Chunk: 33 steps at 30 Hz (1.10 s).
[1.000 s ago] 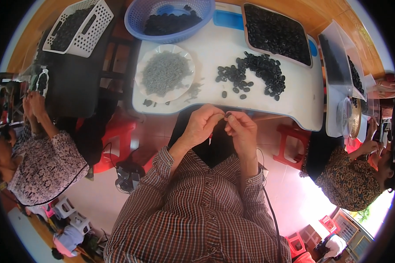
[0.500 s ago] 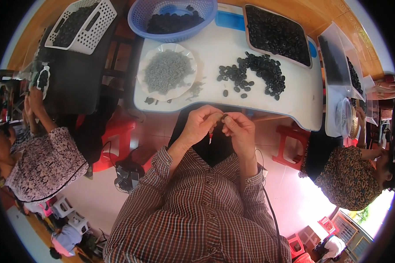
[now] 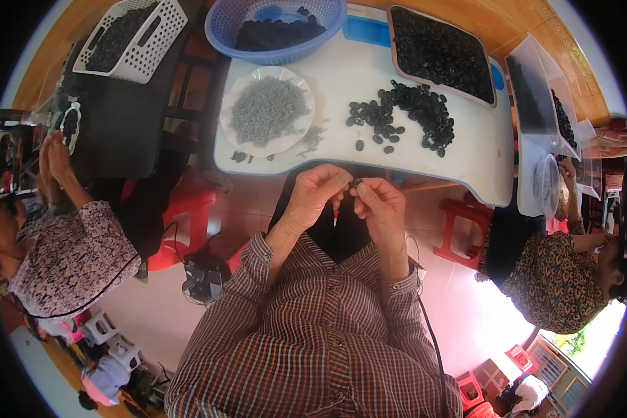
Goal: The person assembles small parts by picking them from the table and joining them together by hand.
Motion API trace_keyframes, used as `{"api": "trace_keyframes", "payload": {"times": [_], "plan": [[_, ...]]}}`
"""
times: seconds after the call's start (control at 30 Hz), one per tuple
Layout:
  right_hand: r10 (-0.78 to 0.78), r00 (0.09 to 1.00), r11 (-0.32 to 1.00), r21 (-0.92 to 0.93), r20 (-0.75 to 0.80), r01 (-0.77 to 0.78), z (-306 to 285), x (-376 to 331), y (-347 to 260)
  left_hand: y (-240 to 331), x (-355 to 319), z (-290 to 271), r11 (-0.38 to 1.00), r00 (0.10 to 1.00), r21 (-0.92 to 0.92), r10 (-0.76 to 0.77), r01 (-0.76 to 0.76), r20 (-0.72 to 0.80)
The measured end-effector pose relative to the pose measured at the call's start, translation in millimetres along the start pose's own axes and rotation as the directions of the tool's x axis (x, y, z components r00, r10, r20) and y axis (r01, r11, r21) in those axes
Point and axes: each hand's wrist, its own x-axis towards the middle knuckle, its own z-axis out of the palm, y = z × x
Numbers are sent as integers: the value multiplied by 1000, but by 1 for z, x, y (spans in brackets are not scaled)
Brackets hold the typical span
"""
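Observation:
My left hand [image 3: 315, 197] and my right hand [image 3: 381, 209] meet just off the table's near edge, each closed in a pinch. A small dark piece [image 3: 356, 183] shows at the right fingertips; its exact kind is too small to tell. Whatever the left thumb and finger pinch is hidden. Beyond them, loose black oval pieces [image 3: 425, 111] lie scattered on the white table [image 3: 334, 143]. To the left, a white scalloped plate [image 3: 228, 125] bears a heap of small grey pieces [image 3: 268, 108].
A blue plastic basket [image 3: 219, 31] and a rimmed tray [image 3: 391, 42], both with black pieces, stand at the back. A white perforated basket [image 3: 141, 63] sits on a dark table to the left. People work on both sides; red stools [image 3: 460, 233] stand near.
My left hand's fingertips have shifted slightly up and away from the right hand's, opening a small gap between them. The view has shifted slightly; the table's contents look unchanged.

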Motion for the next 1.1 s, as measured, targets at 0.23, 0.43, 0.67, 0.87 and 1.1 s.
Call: {"api": "trace_keyframes", "payload": {"times": [0.23, 0.43, 0.67, 0.87, 1.1], "plan": [[-7, 1000, 1000, -3, 4, 7, 4, -2, -3, 1, -2, 1, 1000, 1000, 16, -15, 15, 5], [-14, 1000, 1000, -16, 3, 14, 5, -3, -3, 4, -3, 3, 999, 1000, 40, -5, 5, 1], [-19, 1000, 999, -28, -9, 19, 5, -3, -2, 6, -3, 3, 992, 1000, 121, 18, -18, 7], [-18, 1000, 999, -46, -9, 18, 4, -3, -3, 7, -3, 4, 987, 999, 154, 40, -42, 16], [-14, 1000, 998, -56, -27, 13, 4, -3, -3, 7, -2, 4, 985, 999, 168, 42, -43, 11]]}}
